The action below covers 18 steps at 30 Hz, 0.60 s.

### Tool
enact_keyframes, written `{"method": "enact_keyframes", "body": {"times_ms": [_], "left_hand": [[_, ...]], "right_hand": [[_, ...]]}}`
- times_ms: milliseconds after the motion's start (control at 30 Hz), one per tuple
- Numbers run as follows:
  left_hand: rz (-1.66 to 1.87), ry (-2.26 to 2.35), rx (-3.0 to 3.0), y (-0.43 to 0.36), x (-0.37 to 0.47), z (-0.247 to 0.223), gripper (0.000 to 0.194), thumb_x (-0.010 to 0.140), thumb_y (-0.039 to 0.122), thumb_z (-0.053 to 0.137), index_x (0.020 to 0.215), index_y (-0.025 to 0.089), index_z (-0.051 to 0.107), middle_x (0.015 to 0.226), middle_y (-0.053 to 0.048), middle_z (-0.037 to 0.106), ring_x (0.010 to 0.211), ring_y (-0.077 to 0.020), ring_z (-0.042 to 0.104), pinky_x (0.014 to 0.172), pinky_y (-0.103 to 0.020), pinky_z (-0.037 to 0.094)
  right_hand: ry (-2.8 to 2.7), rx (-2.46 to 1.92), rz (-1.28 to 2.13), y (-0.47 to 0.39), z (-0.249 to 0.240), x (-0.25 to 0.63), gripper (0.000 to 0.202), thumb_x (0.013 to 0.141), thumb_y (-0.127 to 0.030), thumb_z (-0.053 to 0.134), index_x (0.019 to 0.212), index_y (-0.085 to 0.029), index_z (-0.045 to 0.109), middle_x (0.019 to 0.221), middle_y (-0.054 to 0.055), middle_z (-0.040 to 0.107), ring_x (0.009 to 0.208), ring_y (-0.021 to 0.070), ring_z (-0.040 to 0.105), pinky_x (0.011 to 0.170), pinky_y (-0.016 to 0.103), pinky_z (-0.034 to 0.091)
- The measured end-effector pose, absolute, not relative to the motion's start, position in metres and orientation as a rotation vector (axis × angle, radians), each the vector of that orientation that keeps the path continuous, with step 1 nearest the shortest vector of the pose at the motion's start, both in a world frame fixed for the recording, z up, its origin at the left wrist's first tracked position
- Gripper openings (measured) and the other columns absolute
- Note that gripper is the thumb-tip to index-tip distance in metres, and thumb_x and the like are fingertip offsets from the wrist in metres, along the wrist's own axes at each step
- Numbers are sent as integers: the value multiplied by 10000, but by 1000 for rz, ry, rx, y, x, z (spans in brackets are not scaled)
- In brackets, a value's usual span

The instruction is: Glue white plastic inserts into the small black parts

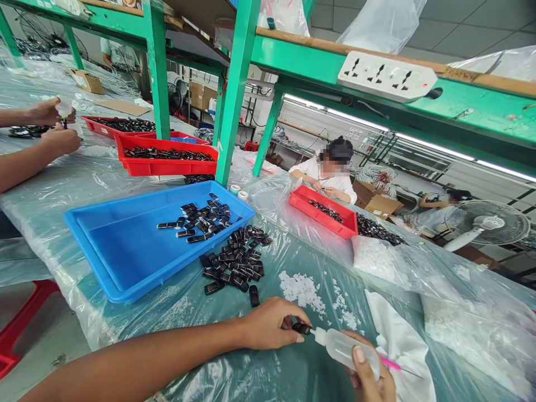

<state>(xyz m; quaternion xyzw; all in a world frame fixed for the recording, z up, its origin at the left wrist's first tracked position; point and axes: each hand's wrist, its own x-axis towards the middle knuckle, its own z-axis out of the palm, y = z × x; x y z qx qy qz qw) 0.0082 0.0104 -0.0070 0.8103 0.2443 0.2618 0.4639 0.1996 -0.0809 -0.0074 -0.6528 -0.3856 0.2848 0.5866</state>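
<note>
My left hand (272, 324) pinches a small black plastic piece (300, 328) between thumb and fingers. In my right hand (371, 371) is a translucent squeeze bottle (347, 347), lying nearly level with its narrow nozzle pointing left. The nozzle tip meets the end of the black piece; whether it goes inside I cannot tell. A pink-handled tool with a thin needle (391, 363) sticks out beside the right hand, over a white cloth (402, 340); whether the hand holds it too is hidden. Just beyond my left hand lies a pile of similar black pieces (234, 259).
A blue tray (125, 285) with more black pieces stands left of the pile. White flakes (301, 290) are scattered ahead of my hands, bags of white bits (469, 318) at right. Green shelf posts (237, 95) rise beyond. A co-worker's hands (61, 131) work at left; another person sits behind a red tray (322, 220).
</note>
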Motion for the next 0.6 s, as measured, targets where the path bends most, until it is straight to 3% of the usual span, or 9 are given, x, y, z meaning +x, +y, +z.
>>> {"method": "enact_keyframes", "body": {"times_ms": [400, 600], "left_hand": [[664, 574, 1912, 11, 10, -7, 257, 771, 233, 617, 1017, 182, 667, 944, -53, 676, 795, -164, 625, 679, -212, 482], [648, 595, 2016, 11, 8, -4, 257, 773, 228, 612, 1024, 222, 663, 977, -36, 679, 835, -174, 617, 637, -206, 447]], "right_hand": [[-909, -1487, 728, -79, -12, 201, 407, 761, -547, 556, 893, -167, 615, 567, 5, 579, 452, 150, 496, 422, 252, 376], [-935, -1577, 662, -83, -5, 196, 451, 680, -597, 612, 841, -176, 625, 778, 62, 645, 639, 195, 580, 516, 248, 441]]}}
